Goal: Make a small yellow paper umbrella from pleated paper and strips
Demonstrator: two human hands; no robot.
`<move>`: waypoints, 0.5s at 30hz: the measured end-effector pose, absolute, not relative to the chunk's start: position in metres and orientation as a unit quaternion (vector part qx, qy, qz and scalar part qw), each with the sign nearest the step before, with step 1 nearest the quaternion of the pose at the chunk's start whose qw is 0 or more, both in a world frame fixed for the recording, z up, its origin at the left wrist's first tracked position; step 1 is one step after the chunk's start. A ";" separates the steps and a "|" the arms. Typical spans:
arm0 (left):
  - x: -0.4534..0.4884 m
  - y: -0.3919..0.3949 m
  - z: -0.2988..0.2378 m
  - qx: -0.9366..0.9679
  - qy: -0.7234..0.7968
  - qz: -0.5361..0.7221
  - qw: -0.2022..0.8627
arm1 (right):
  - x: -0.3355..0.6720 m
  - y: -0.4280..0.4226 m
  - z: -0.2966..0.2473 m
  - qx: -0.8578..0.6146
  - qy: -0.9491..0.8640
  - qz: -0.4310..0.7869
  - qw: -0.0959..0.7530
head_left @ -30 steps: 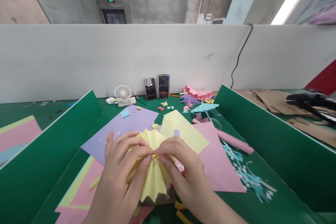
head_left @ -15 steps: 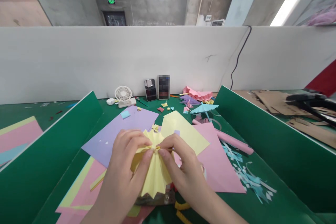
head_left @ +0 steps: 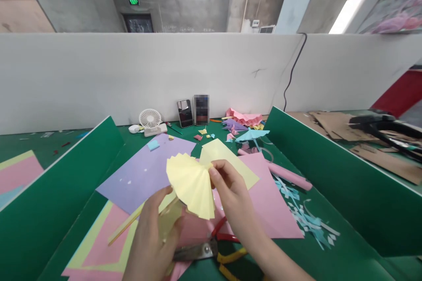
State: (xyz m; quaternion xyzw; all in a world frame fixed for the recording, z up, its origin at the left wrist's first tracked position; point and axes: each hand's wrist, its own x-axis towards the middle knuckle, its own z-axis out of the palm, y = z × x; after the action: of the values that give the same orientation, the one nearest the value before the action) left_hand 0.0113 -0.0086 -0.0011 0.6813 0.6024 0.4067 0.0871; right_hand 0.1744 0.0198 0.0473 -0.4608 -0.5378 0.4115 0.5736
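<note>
A pleated yellow paper fan (head_left: 189, 180) is held up over the middle of the desk, its folds spread out to the left. My right hand (head_left: 235, 202) pinches its gathered end between thumb and fingers. Below and left of the fan, my left hand (head_left: 154, 232) is open, thumb and fingers apart, with nothing seen in it. Scissors (head_left: 198, 251) with red and yellow handles lie under the hands, their blades partly behind my left hand. Beside that hand rests a thin yellow paper-covered stick (head_left: 123, 228).
Purple (head_left: 132, 175), pale yellow (head_left: 245, 171) and pink sheets (head_left: 277, 210) cover the desk. A blue paper umbrella (head_left: 252, 135), pink roll (head_left: 290, 175) and blue scraps (head_left: 311, 224) lie right. A white fan (head_left: 150, 119) and phones (head_left: 185, 113) stand behind. Green dividers (head_left: 326, 175) flank both sides.
My left hand has let go of the yellow paper fan and dropped down and left. My right hand has tilted the fan leftward, uncovering the scissors. The view has shifted slightly.
</note>
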 end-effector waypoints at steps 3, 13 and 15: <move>0.022 -0.009 0.001 0.696 0.596 0.385 0.114 | 0.173 0.019 0.047 -0.453 -0.526 0.430 0.577; 0.009 -0.007 0.008 0.636 0.586 0.421 0.272 | 0.181 0.018 0.057 -0.433 -0.596 0.408 0.539; 0.007 -0.006 0.007 0.621 0.583 0.421 0.311 | 0.183 0.018 0.060 -0.427 -0.610 0.403 0.532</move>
State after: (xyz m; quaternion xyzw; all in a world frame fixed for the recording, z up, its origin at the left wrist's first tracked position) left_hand 0.0066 -0.0061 0.0075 0.6215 0.5829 0.4211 0.3108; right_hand 0.1833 0.0182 0.0603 -0.4273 -0.6101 0.4033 0.5316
